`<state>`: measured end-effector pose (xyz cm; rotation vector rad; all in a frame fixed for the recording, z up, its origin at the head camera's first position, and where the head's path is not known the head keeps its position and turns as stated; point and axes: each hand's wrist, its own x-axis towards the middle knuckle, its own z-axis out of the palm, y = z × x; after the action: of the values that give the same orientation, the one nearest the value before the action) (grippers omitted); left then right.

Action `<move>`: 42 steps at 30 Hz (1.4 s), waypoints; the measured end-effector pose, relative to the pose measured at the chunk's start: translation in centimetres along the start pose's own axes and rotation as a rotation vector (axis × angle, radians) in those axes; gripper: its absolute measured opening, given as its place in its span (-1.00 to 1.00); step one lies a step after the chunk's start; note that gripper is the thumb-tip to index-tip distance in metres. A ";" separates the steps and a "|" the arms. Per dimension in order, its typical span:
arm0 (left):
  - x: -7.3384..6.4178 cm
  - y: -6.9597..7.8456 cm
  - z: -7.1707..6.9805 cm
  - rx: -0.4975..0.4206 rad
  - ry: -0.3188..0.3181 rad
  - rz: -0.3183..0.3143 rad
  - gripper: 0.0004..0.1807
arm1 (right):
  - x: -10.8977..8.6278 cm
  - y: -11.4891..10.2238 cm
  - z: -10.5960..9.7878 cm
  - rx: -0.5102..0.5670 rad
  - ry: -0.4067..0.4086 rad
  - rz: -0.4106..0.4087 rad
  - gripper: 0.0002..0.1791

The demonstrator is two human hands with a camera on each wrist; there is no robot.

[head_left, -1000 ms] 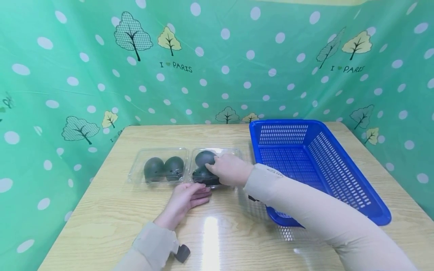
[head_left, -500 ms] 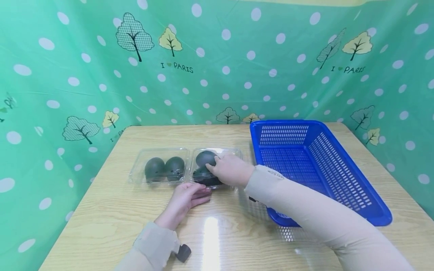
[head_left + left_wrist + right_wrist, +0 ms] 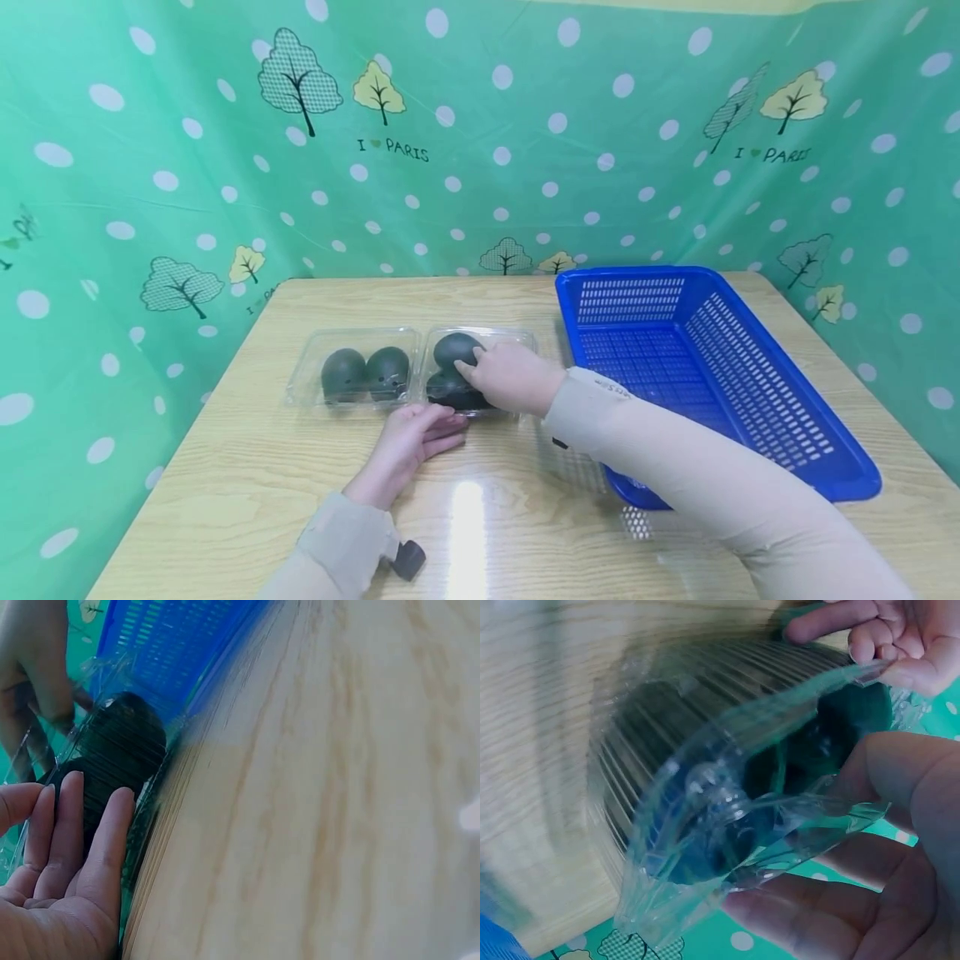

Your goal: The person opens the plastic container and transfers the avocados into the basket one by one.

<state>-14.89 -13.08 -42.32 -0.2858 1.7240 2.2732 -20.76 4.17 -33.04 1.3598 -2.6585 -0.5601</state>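
Observation:
A clear plastic clamshell box with dark green, rounded fruits inside stands mid-table. My left hand is at its front edge; in the right wrist view the left thumb pinches the rim, with fingers against the outer wall. My right hand reaches over the box from the right. In the right wrist view its thumb and fingers hold a thin clear flap of the box between them. The ribbed side covers part of the fruits.
A second clear box with two similar fruits stands directly left. To the right is a large blue plastic basket, with my right sleeve crossing its front corner. A green printed curtain hangs behind the wooden table.
The basket's near end has shifted slightly to the right. Both hands stay almost in place at the box.

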 end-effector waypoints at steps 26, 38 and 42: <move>-0.1 -0.1 0.0 -0.014 -0.016 -0.003 -0.89 | -2.8 2.1 -1.0 0.388 -0.022 0.290 -0.56; -0.1 -0.1 0.1 -0.019 -0.017 -0.004 -0.88 | -3.4 4.6 -2.3 0.623 0.063 0.416 -0.65; 0.0 -0.1 0.1 -0.022 -0.022 -0.004 -0.86 | -3.6 5.4 -2.7 0.733 0.100 0.462 -0.66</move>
<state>-14.81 -13.00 -42.39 -0.2669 1.6870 2.2851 -22.02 9.20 -28.26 0.7571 -3.0555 0.5645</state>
